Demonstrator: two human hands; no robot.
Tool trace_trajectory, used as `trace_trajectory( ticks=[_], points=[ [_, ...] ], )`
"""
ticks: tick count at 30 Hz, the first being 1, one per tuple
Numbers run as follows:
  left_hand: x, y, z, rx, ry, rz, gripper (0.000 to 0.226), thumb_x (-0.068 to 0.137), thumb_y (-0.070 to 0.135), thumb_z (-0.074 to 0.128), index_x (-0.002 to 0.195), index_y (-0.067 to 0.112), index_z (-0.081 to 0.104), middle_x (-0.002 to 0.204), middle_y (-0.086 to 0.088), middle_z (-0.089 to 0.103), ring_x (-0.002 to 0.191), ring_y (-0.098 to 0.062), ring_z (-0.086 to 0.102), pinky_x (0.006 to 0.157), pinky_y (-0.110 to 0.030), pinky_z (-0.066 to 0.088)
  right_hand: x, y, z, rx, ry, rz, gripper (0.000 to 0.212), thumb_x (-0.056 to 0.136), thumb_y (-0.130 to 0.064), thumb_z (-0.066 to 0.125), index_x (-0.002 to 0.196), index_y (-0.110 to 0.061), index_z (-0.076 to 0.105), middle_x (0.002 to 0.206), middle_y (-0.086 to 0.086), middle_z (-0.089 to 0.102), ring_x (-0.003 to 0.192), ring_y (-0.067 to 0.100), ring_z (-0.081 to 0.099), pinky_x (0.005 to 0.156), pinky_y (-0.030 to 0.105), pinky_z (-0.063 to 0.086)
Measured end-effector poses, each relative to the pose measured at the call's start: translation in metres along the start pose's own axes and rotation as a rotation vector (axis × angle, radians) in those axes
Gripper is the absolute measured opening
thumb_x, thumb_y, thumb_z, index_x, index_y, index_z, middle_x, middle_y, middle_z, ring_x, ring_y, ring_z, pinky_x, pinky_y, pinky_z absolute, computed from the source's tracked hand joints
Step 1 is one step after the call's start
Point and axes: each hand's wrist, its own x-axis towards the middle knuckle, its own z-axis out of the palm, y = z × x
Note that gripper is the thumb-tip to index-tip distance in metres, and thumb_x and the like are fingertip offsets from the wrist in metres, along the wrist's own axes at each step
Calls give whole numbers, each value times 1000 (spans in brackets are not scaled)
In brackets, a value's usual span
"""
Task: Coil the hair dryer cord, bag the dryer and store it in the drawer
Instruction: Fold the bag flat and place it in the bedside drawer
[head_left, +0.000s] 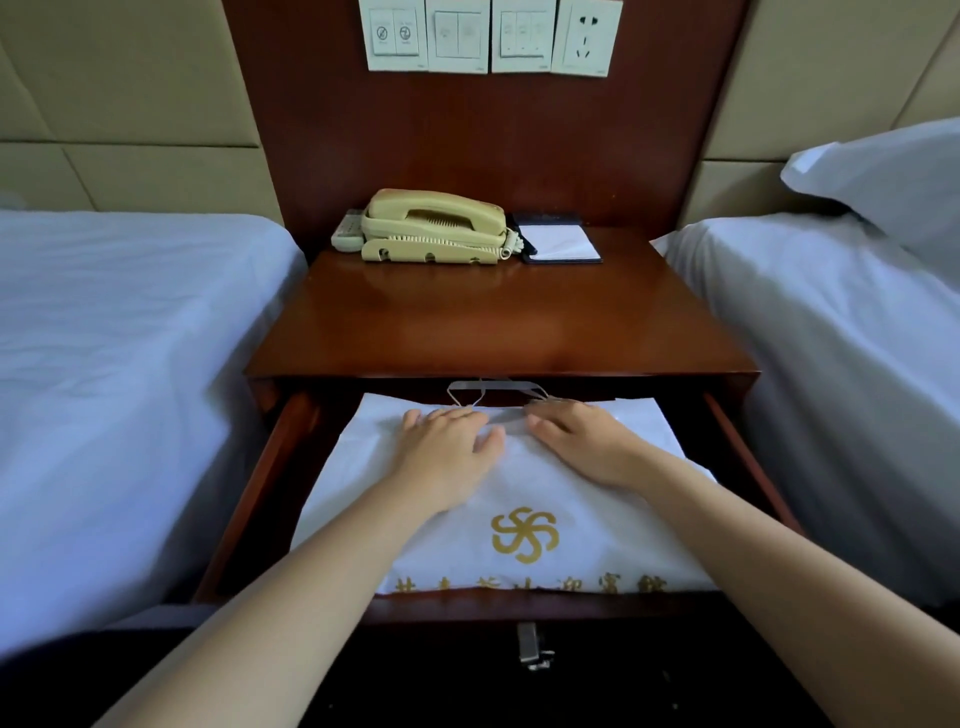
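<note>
Pressing with left grip and right grip, both spread flat, on far half of bag lying lengthwise, front to back, in open drawer.

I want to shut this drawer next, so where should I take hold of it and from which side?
Probably the metal handle at the middle of the drawer front, from the near side. It sits centred, so a push should run straight. First lift the left hand and right hand off the white bag.
</note>
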Motion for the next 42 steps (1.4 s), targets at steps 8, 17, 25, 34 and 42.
trace_trajectory(
  ticks=[8,17,25,34,42],
  points=[
    [-61,-10,-9,10,-283,199,82,71,80,17,145,48,-1,158,17,-9,145,-8,-15,116,-47,-5,-72,-4,-1,-69,-231,-91,69,80,-68,43,141,-51,17,158,-12,7,146,12,-6,118,49,8],
    [-71,-14,-6,26,-333,222,81,81,68,45,141,55,-9,155,16,-26,139,-11,-31,113,-57,-9,-88,2,-3,-98,-320,-66,74,81,-58,56,134,-64,6,157,-13,-17,143,22,-21,118,52,3],
    [-44,-10,0,104,-295,116,81,86,63,42,140,52,-18,153,14,-30,140,-13,-32,109,-65,-9,-53,16,9,-62,-123,-73,87,76,-51,68,136,-62,6,158,-13,-6,146,24,-13,116,55,11],
    [-21,-1,3,286,-179,-42,73,99,35,34,142,40,-24,156,2,-28,143,-24,-25,107,-64,-11,-16,13,7,-172,-14,20,89,79,-50,65,145,-46,5,159,3,0,146,30,2,115,48,17],
    [-10,-15,1,77,-259,-51,65,95,54,25,144,44,-16,154,11,-29,143,-18,-24,114,-56,-6,-10,8,-1,-296,115,127,71,86,-47,56,145,-43,17,146,11,30,130,35,33,100,43,37]
  ],
)
